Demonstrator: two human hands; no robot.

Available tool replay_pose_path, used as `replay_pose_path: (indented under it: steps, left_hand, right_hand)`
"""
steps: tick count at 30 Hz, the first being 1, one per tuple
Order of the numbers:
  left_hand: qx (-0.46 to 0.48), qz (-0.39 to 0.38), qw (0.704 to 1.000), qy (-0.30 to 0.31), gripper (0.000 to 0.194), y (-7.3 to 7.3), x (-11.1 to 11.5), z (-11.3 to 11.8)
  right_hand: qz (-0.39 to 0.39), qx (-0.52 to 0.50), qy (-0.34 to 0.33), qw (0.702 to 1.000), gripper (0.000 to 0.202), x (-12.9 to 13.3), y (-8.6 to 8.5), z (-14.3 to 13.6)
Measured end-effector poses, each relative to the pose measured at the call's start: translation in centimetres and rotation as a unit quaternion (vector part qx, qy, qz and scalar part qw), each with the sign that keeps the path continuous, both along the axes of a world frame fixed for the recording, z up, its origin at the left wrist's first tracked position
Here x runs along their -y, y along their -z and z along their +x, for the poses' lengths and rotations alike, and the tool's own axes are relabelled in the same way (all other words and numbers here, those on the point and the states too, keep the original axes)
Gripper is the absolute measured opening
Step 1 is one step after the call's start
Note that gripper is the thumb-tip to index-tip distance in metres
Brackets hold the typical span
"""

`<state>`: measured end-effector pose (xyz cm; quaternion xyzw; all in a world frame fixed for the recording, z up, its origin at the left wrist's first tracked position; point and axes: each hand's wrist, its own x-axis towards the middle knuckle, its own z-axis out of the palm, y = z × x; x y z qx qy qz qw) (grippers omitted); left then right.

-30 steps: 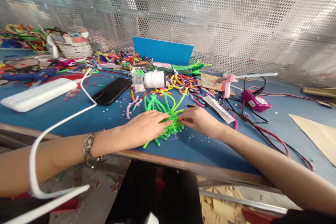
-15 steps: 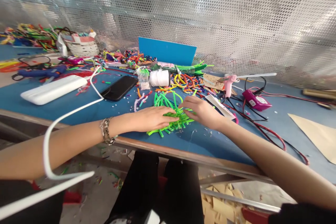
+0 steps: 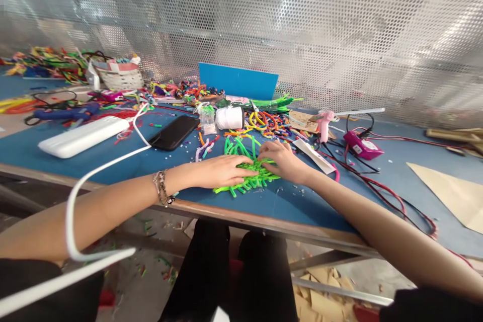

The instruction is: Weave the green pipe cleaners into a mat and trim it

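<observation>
Bright green pipe cleaners (image 3: 241, 147), crossed over one another like a woven mat, lie near the table's front edge. Over their left part my left hand (image 3: 222, 170) rests flat, fingers stretched out and pressing on them. From the right, my right hand (image 3: 284, 160) reaches onto the same mat with bent fingers, pinching at the green strands. Its fingertips are partly hidden, so the exact strand held does not show. Loose green ends stick up behind the hands and out at the front.
A white thread spool (image 3: 230, 118), a black phone (image 3: 174, 132) and a white power bank (image 3: 83, 136) lie behind and left. At right are a pink glue gun (image 3: 324, 125), a purple box (image 3: 362, 145) and cables. A white cable (image 3: 81, 181) hangs across my left arm.
My right hand has lowered and moved left onto the green pipe cleaners. My left hand stays flat on them. The whole view has shifted slightly.
</observation>
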<state>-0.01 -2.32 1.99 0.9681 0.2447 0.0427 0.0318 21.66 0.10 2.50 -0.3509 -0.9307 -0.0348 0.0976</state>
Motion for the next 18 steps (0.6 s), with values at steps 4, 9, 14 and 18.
replay_pose_path:
  steps: [4,9,14,18]
  left_hand:
    - [0.001,0.002,1.0,-0.009,0.04,0.07,0.05,-0.08]
    - [0.001,-0.028,1.0,-0.01,0.041,0.48,-0.45,-0.12]
    - [0.009,-0.046,0.999,0.0,0.042,0.74,-0.66,-0.1]
    - [0.003,-0.036,0.999,-0.014,0.042,0.56,-0.47,-0.05]
  right_hand:
    - [-0.032,0.01,0.006,0.999,0.022,0.32,-0.04,-0.02]
    - [-0.038,0.012,-0.022,0.999,0.027,0.6,0.01,0.1]
    - [-0.03,0.019,-0.03,0.999,0.029,0.47,0.19,0.11]
    - [-0.033,-0.023,-0.015,0.999,0.032,0.21,0.41,0.2]
